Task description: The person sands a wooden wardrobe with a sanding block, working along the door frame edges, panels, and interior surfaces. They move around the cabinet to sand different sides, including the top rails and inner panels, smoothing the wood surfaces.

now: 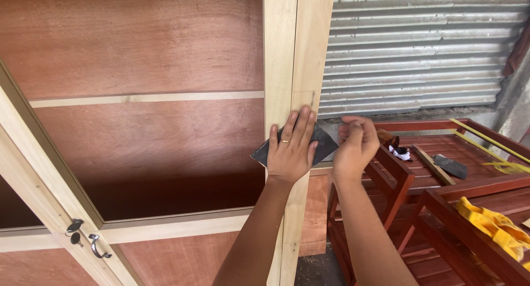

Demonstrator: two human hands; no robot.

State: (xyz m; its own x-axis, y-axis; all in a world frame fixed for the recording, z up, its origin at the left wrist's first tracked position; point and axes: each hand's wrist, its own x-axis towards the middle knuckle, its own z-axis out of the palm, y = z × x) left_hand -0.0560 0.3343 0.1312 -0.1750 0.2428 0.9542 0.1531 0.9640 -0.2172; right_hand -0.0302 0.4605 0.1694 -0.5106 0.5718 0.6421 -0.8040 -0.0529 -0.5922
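Note:
My left hand (291, 149), with a ring on one finger, lies flat with fingers spread on a dark flat metal blade (323, 144), pressing it against the pale upright post (287, 59) of a wooden cabinet. My right hand (354, 148) is closed in a fist at the blade's right end, beside the post's outer face. What the fist grips is hidden. Faint pencil lines show on the post just above my fingers.
The cabinet has reddish plywood backing (138, 43), pale shelf rails and an open door at lower left with a metal handle (97, 247). Red slatted wooden frames (441, 181) stand to the right, holding a yellow cloth (491, 222), a dark tool (451, 165) and strips. Corrugated metal wall (419, 48) behind.

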